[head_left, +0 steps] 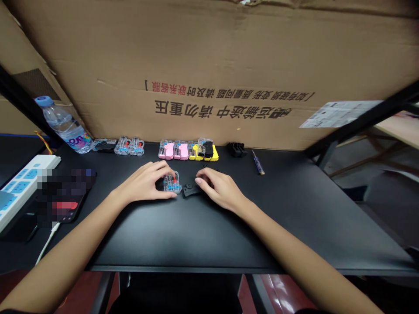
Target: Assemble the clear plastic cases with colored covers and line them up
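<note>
My left hand (151, 181) is curved round a small clear plastic piece with blue and orange parts inside (172, 183), fingers at its far side and thumb at its near side. Just to the right, a black plastic part (190, 190) with a round detail at its end lies low over the table. The bent fingers and thumb of my right hand (218, 185) close on that black part and hide much of it. The two pieces almost meet between my hands. A little more black material shows behind my right fingers.
Along the cardboard wall (229, 52) stand several clear pieces (129, 146), pink ones (174, 150), yellow ones (203, 150) and black parts (236, 149). A screwdriver (258, 163) lies right. A water bottle (67, 126), power strip (24, 183) and phone (70, 196) occupy the left.
</note>
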{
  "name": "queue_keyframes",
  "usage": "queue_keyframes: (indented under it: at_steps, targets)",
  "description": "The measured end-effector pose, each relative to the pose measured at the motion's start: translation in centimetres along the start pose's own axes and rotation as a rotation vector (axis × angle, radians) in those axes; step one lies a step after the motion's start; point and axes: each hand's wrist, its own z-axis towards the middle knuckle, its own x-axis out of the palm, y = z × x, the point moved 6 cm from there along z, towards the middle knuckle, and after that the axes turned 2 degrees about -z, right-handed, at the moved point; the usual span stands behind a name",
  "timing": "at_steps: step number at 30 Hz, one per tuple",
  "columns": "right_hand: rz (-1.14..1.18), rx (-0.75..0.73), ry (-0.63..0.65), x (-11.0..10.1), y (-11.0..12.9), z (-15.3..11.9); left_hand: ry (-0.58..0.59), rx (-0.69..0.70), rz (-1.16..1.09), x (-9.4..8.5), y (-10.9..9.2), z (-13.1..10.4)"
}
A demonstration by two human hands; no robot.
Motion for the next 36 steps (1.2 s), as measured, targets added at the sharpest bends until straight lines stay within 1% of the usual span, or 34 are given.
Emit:
queue_keyframes:
  at_steps: [1, 3, 6, 8, 12, 16, 19, 28, 33, 36]
  targets:
    - [0.037, -0.05, -0.002, -0.2, 0.4, -0.1, -0.016, -0.013, 0.015, 0.0, 0.1, 0.0]
    - [0.089, -0.141, 0.034, -0.1, 1.2, -0.3, -0.031, -0.057, 0.044, 0.3, 0.6, -0.1]
    - [0.107, -0.208, 0.096, 0.5, 1.3, -0.2, -0.002, -0.112, 0.052, 0.9, 1.2, -0.2]
    - [0.13, -0.212, 0.115, 0.9, 0.7, -0.1, 0.009, -0.132, 0.031, 1.2, 1.2, -0.1]
    - [0.196, -0.22, 0.128, 0.9, -0.1, -0.1, -0.015, -0.143, -0.073, 1.0, 0.9, 0.0]
    - [0.204, -0.225, 0.112, 0.4, 0.3, -0.3, -0.027, -0.079, -0.223, 1.1, 0.5, 0.0]
    - [0.184, -0.243, 0.087, 0.4, 0.7, -0.4, -0.035, -0.051, -0.285, 1.4, 0.4, 0.0]
    - [0.161, -0.275, 0.045, 0.8, 1.3, -0.4, -0.028, -0.022, -0.313, 2.3, 0.0, 0.2]
    - [0.14, -0.309, 0.028, 1.4, 1.8, -0.6, -0.024, -0.031, -0.291, 2.6, -0.5, 0.3]
    - [0.131, -0.305, 0.026, 1.7, 1.8, -0.8, -0.03, -0.041, -0.288, 2.7, -0.4, 0.3]
